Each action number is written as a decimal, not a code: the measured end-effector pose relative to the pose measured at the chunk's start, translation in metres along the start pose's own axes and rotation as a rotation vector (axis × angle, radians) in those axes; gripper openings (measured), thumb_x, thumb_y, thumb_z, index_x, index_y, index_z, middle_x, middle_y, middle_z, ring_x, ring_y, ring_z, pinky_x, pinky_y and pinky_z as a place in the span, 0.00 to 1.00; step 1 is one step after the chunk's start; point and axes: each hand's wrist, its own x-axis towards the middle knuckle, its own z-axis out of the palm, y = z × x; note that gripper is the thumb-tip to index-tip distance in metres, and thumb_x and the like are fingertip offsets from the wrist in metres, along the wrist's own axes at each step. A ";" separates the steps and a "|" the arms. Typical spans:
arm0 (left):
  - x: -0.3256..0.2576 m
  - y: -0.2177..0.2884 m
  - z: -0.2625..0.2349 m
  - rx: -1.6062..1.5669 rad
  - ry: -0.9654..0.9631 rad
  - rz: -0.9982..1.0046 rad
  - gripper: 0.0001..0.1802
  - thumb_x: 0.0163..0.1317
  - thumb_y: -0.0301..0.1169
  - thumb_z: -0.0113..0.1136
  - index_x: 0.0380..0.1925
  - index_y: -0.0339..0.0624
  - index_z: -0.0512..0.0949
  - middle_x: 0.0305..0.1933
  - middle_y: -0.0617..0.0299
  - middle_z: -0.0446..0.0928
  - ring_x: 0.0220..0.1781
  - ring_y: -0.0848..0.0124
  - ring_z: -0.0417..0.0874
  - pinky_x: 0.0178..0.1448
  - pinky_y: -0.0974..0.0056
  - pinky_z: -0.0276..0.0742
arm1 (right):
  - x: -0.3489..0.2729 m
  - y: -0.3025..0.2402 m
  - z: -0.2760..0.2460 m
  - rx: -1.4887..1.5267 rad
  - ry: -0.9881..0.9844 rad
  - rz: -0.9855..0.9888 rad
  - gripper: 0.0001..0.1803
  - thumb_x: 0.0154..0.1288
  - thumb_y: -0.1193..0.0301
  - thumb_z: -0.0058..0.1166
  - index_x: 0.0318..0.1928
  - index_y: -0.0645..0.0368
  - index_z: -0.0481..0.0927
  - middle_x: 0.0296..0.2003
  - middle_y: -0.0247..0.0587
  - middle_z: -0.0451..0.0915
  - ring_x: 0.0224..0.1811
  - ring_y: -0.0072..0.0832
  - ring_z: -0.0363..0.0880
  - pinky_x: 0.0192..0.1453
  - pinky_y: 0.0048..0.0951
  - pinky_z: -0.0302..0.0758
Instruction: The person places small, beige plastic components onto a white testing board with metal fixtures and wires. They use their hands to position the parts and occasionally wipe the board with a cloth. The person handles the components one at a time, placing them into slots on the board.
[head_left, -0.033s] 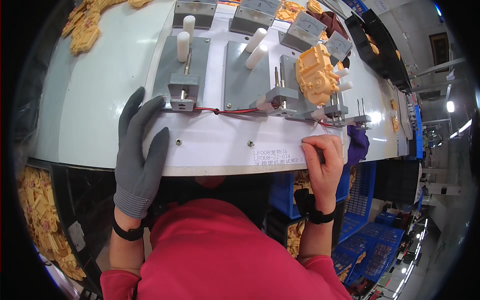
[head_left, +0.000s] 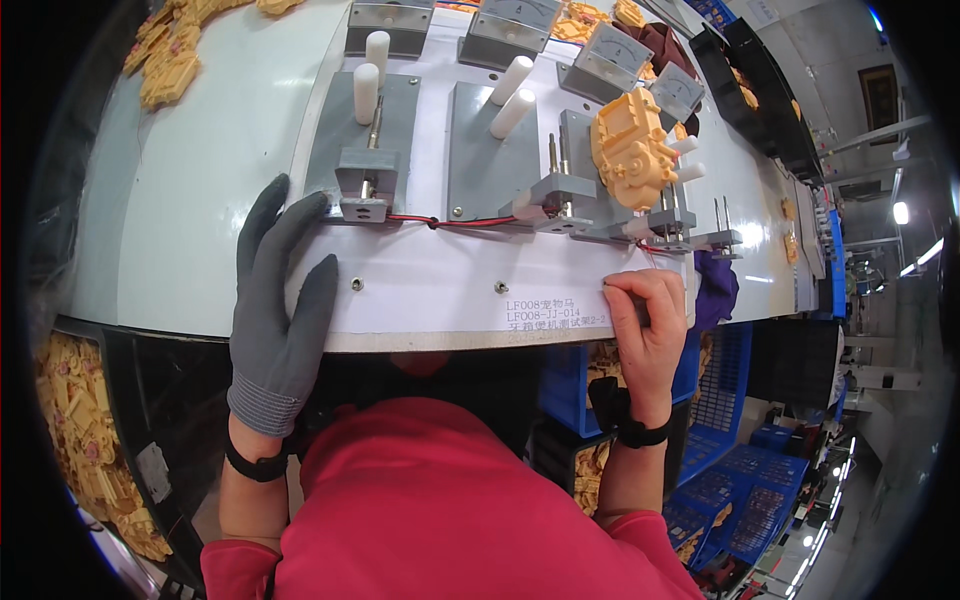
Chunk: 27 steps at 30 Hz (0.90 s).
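Note:
My left hand [head_left: 275, 310], in a grey knitted glove, lies on the left front of the white board [head_left: 430, 270] with fingers apart. Its fingertips reach beside a grey test fixture [head_left: 365, 185] with metal pins. Bare, my right hand [head_left: 652, 325] rests at the board's front right with fingers curled and thumb and forefinger close together; whatever may be between them is hidden. Beyond it, a yellow-orange moulded plastic housing [head_left: 632, 150] sits on the right-hand fixture. Two small toggle switches, a left one [head_left: 357, 285] and a middle one [head_left: 501, 287], stick up from the board between my hands.
Analog panel meters [head_left: 510, 18] line the back. White pegs [head_left: 366, 95] stand on the grey plates, and red and black wires [head_left: 460, 222] link the fixtures. Yellow parts [head_left: 170, 75] lie far left, others in a bin [head_left: 120, 480]. Blue crates [head_left: 735, 490] stand lower right.

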 end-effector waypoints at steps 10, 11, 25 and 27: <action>0.003 0.003 -0.001 0.047 -0.040 -0.025 0.26 0.66 0.29 0.52 0.64 0.40 0.70 0.74 0.46 0.58 0.76 0.53 0.60 0.76 0.54 0.57 | 0.000 0.004 -0.002 0.020 0.011 -0.012 0.06 0.56 0.75 0.66 0.35 0.55 0.84 0.32 0.34 0.79 0.39 0.35 0.74 0.46 0.33 0.68; 0.002 0.001 -0.002 0.052 -0.044 -0.019 0.26 0.66 0.29 0.52 0.65 0.40 0.69 0.74 0.46 0.58 0.76 0.53 0.60 0.76 0.54 0.57 | 0.001 0.004 -0.002 0.028 0.012 -0.009 0.05 0.57 0.74 0.66 0.35 0.54 0.84 0.32 0.34 0.79 0.39 0.35 0.74 0.46 0.33 0.67; 0.000 -0.007 0.000 0.064 -0.051 -0.004 0.26 0.68 0.25 0.47 0.67 0.35 0.65 0.74 0.50 0.59 0.76 0.59 0.60 0.78 0.56 0.52 | 0.006 0.004 -0.001 -0.002 0.018 -0.022 0.04 0.59 0.73 0.64 0.35 0.55 0.83 0.31 0.34 0.79 0.37 0.35 0.75 0.43 0.34 0.67; 0.000 -0.005 -0.001 0.062 -0.049 -0.008 0.26 0.68 0.25 0.47 0.67 0.35 0.65 0.74 0.50 0.59 0.76 0.59 0.60 0.78 0.56 0.52 | 0.006 0.003 -0.001 -0.003 0.014 -0.016 0.04 0.59 0.73 0.64 0.35 0.55 0.83 0.31 0.34 0.79 0.37 0.35 0.75 0.43 0.34 0.66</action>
